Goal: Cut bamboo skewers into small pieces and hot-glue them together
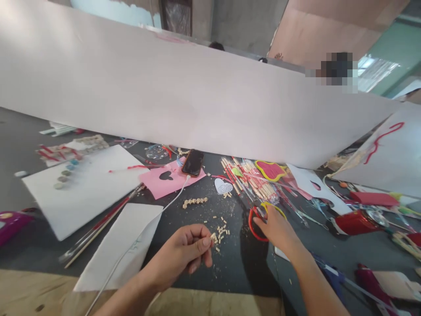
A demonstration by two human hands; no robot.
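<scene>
My left hand (194, 248) is closed in a pinch above the dark table, with what looks like a short wooden stick piece (213, 237) at its fingertips. Several similar cut pieces (222, 229) lie scattered just beyond it. A pair of scissors (253, 229) with red and yellow handles is gripped in my right hand (279, 228), blades pointing away from me. Past the blades lies a bundle of wooden sticks with red parts (259, 182). A row of joined pieces (195, 202) and a patterned white paper heart (223, 186) rest between the hands, farther back.
A tall white board (171, 96) stands across the back. Pink paper (154, 182), a phone (193, 162) on a white cable, a white sheet (88, 184) and brushes (101, 226) lie leftward. On the right are a red can (358, 220) and assorted craft supplies. People are partly visible behind the board.
</scene>
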